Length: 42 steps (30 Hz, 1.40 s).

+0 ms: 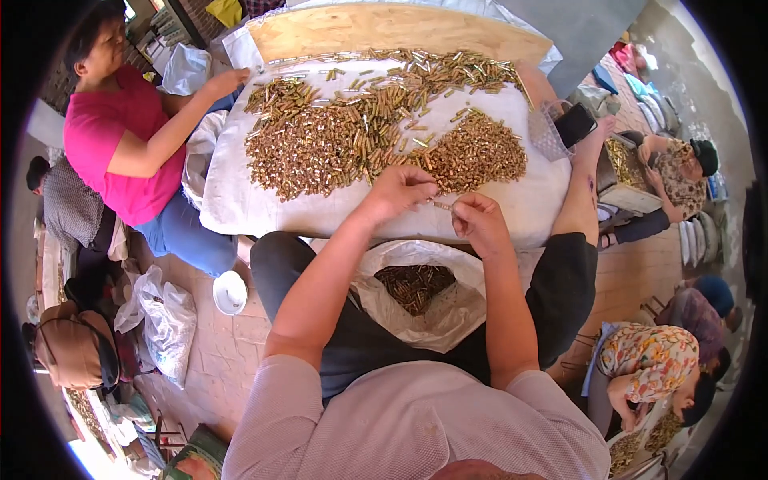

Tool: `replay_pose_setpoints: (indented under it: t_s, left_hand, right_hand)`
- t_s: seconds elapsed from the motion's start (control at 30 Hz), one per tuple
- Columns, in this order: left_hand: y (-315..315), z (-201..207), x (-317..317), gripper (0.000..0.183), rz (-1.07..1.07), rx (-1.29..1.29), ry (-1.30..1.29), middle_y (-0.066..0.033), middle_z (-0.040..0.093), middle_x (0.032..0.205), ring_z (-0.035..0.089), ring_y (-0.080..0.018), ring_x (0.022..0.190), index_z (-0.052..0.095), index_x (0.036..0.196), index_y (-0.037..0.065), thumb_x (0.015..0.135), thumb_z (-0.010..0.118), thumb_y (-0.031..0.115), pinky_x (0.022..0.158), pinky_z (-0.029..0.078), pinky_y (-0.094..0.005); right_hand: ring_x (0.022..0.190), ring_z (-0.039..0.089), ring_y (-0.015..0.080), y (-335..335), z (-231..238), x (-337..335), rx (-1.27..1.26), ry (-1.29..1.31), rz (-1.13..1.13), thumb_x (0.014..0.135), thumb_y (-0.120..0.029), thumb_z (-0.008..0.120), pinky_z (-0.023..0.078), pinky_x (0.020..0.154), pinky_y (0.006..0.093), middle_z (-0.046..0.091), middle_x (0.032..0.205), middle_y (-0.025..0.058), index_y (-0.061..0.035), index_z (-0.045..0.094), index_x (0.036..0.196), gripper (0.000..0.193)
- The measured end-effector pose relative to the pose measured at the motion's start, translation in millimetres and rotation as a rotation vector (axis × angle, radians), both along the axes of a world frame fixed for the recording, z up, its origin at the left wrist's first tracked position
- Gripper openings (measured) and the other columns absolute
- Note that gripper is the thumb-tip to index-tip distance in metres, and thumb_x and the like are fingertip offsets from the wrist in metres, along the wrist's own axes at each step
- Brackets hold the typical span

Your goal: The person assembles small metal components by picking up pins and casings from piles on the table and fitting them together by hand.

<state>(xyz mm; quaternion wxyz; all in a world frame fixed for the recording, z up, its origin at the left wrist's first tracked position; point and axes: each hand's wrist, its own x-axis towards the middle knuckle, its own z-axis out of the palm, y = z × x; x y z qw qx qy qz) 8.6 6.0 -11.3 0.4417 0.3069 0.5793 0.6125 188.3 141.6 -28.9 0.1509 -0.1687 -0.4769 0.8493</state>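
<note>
Both my hands are above the near edge of a cloth-covered table. My right hand is closed in a pinch on a small brass tube, which points toward the left fingers. My left hand is pinched too, close to the tube's other end; what sits between its fingertips is too small to make out. Just beyond the hands lie a pile of short brass pieces and, farther left, a larger brass pile. Longer brass tubes spread along the far side.
Between my knees an open white sack holds dark brass parts. A wooden board borders the table's far side. A person in pink reaches in from the left. A phone lies at the right; a white bucket stands on the floor.
</note>
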Motion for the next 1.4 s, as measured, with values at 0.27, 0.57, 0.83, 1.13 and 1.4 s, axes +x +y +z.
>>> replay_pose_setpoints:
  t_s: [0.27, 0.57, 0.83, 1.13, 1.4]
  left_hand:
    - [-22, -17, -28, 0.013, 0.003, -0.295, 0.964, -0.0148, 0.070, 0.081, 0.067, -0.0277, 0.072, 0.070, 0.089, 0.003, 0.078, 0.070, 0.009, 0.068, 0.052, -0.0382]
    - [-22, -11, -18, 0.018, 0.117, -0.413, 1.127, -0.0196, 0.064, 0.093, 0.062, -0.0377, 0.094, 0.070, 0.096, 0.006, 0.079, 0.064, 0.009, 0.082, 0.050, -0.0470]
    - [-16, -6, -16, 0.022, 0.093, -0.436, 1.142, -0.0208, 0.061, 0.102, 0.063, -0.0395, 0.093, 0.069, 0.105, 0.009, 0.083, 0.066, 0.012, 0.082, 0.051, -0.0473]
    - [-14, -20, -11, 0.017, 0.118, -0.441, 1.189, -0.0205, 0.061, 0.103, 0.063, -0.0396, 0.092, 0.068, 0.096, 0.005, 0.081, 0.069, 0.012, 0.082, 0.052, -0.0478]
    - [-9, -12, -14, 0.014, 0.115, -0.135, 1.066, -0.0185, 0.066, 0.091, 0.064, -0.0363, 0.086, 0.065, 0.094, 0.002, 0.081, 0.065, 0.007, 0.076, 0.051, -0.0445]
  right_hand:
    - [0.056, 0.056, 0.0077, -6, 10, -2, 0.478, -0.270, 0.435, 0.087, -0.011, 0.071, 0.043, 0.049, 0.0215, 0.062, 0.068, -0.0001, -0.0023, 0.067, 0.087, 0.009]
    - [0.068, 0.062, 0.0256, -13, -39, -35, 1.467, -0.136, -0.148, 0.085, -0.006, 0.066, 0.049, 0.061, 0.0361, 0.062, 0.080, 0.0124, -0.0037, 0.070, 0.093, 0.009]
    - [0.094, 0.061, 0.0344, -23, -42, -44, 1.668, -0.414, -0.059, 0.083, -0.009, 0.054, 0.051, 0.079, 0.0451, 0.062, 0.095, 0.0152, -0.0073, 0.063, 0.090, 0.011]
    - [0.081, 0.061, 0.0369, -27, -45, -50, 1.673, -0.379, -0.113, 0.084, -0.009, 0.062, 0.050, 0.070, 0.0457, 0.060, 0.091, 0.0159, -0.0055, 0.065, 0.089, 0.007]
    - [0.080, 0.061, 0.0384, -25, -53, -45, 1.668, -0.338, -0.135, 0.084, -0.006, 0.061, 0.050, 0.069, 0.0470, 0.061, 0.088, 0.0170, -0.0037, 0.064, 0.087, 0.005]
